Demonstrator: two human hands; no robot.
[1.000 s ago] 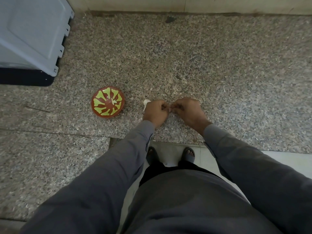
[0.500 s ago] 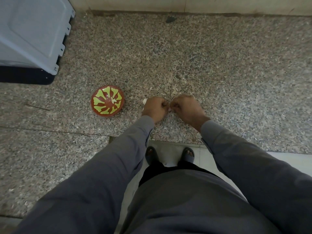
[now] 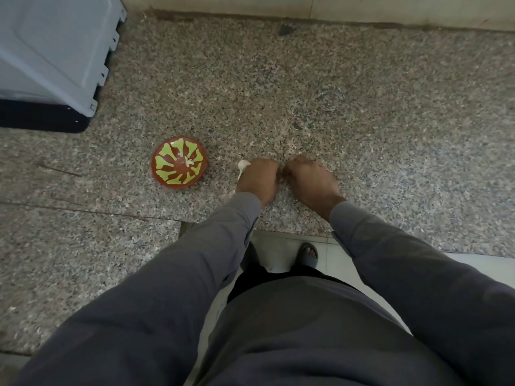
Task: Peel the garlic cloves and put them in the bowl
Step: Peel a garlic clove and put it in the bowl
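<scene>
garlic (image 3: 243, 166): white, by left hand (image 3: 257, 178) | fingers curled; pinch hidden

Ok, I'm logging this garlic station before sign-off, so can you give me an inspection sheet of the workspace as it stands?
Surface: speckled granite counter, bits of papery skin scattered on it.
Job's things: red bowl with green pattern, left of the hands, a pale piece inside; white garlic peeking out beside the left hand.
Clutter: dark chip near the back wall.
Grippers: left hand and right hand curled, fingertips together over something too hidden to identify.
Cables: nothing seen.
Surroundings: grey appliance at back left; tiled floor and sandalled foot below the counter edge.
</scene>
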